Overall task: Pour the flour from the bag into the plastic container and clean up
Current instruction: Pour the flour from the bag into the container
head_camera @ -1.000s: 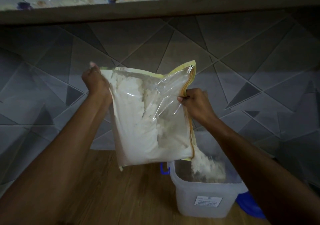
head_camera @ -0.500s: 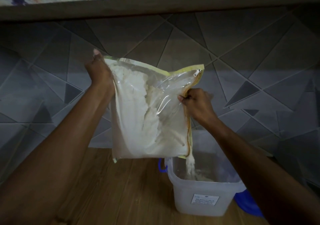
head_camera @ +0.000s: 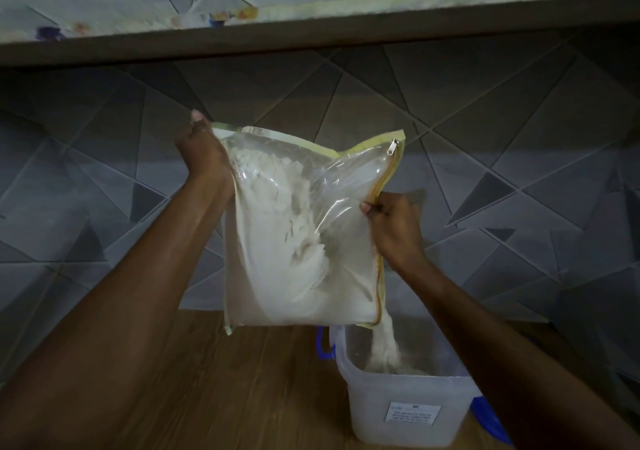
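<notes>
Both grips, left hand [head_camera: 204, 153] and right hand [head_camera: 393, 222], tight on crinkly clear bag [head_camera: 298, 228], powdery flour [head_camera: 384, 345] into frosted container [head_camera: 401, 411].

A home kitchen, by the look: grey geometric wall tiles [head_camera: 485, 110], a shelf [head_camera: 311, 30] overhead, a wood-grain surface [head_camera: 242, 380], flour bag [head_camera: 301, 235], plastic container [head_camera: 398, 411].

white label [head_camera: 414, 413] on plastic container [head_camera: 363, 390], print too small to read
</notes>
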The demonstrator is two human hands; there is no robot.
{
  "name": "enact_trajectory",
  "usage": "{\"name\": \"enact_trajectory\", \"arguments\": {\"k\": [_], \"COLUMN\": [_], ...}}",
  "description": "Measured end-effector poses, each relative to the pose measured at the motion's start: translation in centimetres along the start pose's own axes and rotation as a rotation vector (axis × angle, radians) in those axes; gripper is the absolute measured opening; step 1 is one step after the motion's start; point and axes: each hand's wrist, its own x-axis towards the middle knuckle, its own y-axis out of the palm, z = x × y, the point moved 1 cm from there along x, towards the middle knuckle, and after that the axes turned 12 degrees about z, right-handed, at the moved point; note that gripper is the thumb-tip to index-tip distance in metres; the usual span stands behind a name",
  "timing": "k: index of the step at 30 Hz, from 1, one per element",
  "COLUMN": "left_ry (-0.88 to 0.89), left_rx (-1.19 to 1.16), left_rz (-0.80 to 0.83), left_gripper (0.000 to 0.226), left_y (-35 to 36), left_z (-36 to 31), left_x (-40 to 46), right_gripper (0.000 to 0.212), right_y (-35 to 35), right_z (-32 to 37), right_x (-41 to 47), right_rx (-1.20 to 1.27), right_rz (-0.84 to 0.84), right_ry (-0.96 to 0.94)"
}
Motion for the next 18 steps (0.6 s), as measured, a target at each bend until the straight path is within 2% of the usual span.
{"name": "enact_trajectory", "arguments": {"k": [3, 7, 18], "left_ry": [0.011, 0.014, 0.007], "left_rx": [0.056, 0.090, 0.098], "left_rz": [-0.030, -0.029, 0.002], "left_gripper": [0.029, 0.024, 0.027], "left_y": [0.09, 0.05, 0.45], "left_z": [-0.02, 0.17, -0.09], "left_x": [-0.03, 0.26, 0.28], "right_gripper": [0.019, 0.018, 0.017], "right_y": [-0.35, -0.22, -0.28], "right_z": [0.09, 0.01, -0.54], "right_x": [0.13, 0.02, 0.15], "right_rx": [-0.027, -0.043, 0.028], "right_rz": [0.014, 0.018, -0.003], "right_ry": [-0.020, 0.012, 0.029]}}
